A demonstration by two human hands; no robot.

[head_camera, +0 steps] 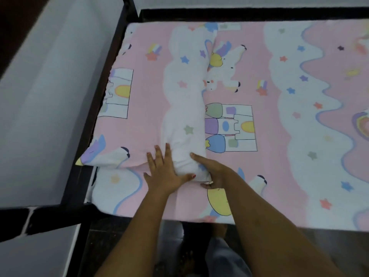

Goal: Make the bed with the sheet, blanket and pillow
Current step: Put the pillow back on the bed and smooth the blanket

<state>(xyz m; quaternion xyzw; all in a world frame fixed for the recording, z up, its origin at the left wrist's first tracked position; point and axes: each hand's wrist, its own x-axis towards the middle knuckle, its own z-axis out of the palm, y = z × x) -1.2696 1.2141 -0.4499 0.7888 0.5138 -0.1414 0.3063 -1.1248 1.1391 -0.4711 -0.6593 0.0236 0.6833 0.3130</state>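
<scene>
Both bare forearms reach in from the six o'clock edge and converge toward the centre. The left hand [162,174] lies flat, palm down, its fingers [167,154] straight and spread, pointing to twelve o'clock, thumb stretched toward three o'clock. The right hand [214,174] sits just at its three o'clock side, index finger extended toward ten o'clock, the remaining fingers curled under and pinching white fabric at its lower edge.

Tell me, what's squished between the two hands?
The near end of the pillow, in the head view: the left hand presses flat beside it, the right hand grips its corner.
</scene>
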